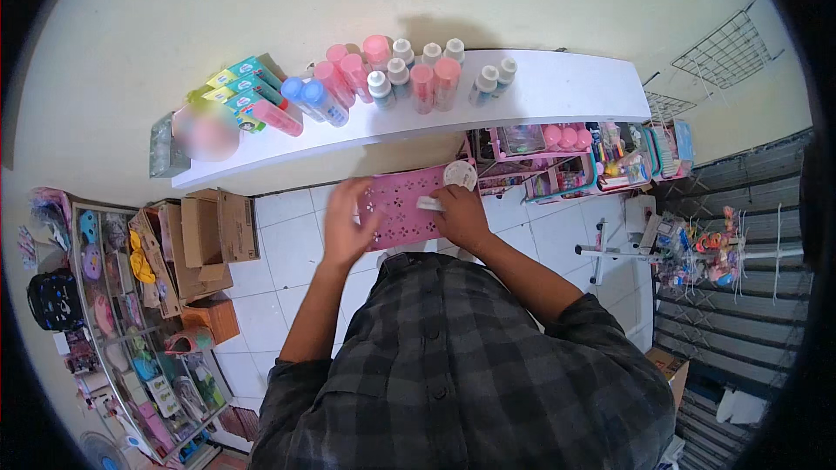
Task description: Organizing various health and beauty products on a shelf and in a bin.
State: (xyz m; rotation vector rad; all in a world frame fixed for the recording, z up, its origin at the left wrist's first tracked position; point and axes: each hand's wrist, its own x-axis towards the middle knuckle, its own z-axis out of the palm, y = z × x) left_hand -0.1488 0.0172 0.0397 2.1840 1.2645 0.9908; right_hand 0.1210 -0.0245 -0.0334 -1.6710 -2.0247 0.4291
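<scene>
My right hand [459, 217] holds a small white item [430, 203] between its fingers, over a pink plastic surface with flower-shaped holes [401, 205]. Just beyond that hand is a round white-lidded container [460, 175]. My left hand [349, 222], slightly blurred, is over the left edge of the pink surface with its fingers apart and nothing in it. Above both hands runs a white wall shelf [562, 88]. Pink-capped bottles [447, 81], white-capped bottles [484, 83], blue-capped bottles [325, 101] and green-and-yellow boxes [245, 88] stand on it.
Open cardboard boxes [219, 228] stand on the tiled floor at left, beside a glass display case [160, 398]. Baskets of small goods [562, 173] are below the shelf at right. A metal rack with hanging goods [614, 251] stands near the shutter; a wire grid [728, 49] hangs above.
</scene>
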